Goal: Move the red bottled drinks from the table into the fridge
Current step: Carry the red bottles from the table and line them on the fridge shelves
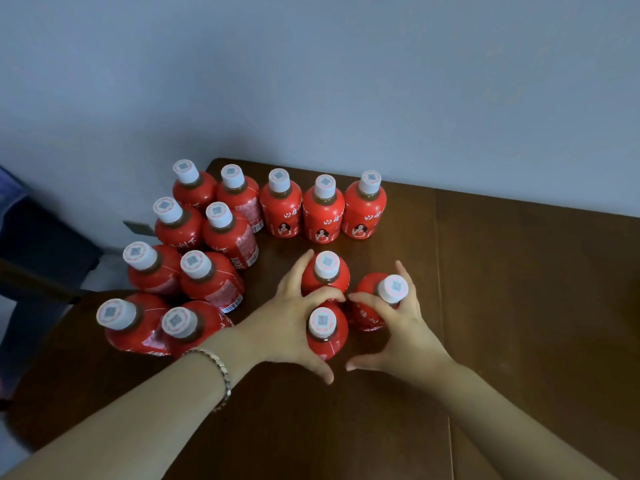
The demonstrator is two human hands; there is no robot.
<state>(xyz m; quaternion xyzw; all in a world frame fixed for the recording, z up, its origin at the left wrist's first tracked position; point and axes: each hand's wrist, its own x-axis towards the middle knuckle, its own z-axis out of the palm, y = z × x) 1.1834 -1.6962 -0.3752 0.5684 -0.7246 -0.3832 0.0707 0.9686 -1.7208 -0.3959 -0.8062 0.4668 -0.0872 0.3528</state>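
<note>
Several red bottled drinks with white caps stand on a dark brown wooden table [519, 289]. Three of them form a tight cluster in front of me: a far bottle [325, 271], a right bottle [392, 288] and a near bottle [327, 336]. My left hand [287, 320] curls around the cluster's left side, fingers by the far bottle and thumb below the near one. My right hand [412, 337] curls around the right side, fingers wrapped about the right bottle. The two forefingers nearly meet between the bottles. No fridge is in view.
Three more bottles [323, 213] line up near the wall, and a larger group [207, 271] fills the table's left corner. A pale wall stands close behind. A dark piece of furniture [41, 244] sits on the floor to the left.
</note>
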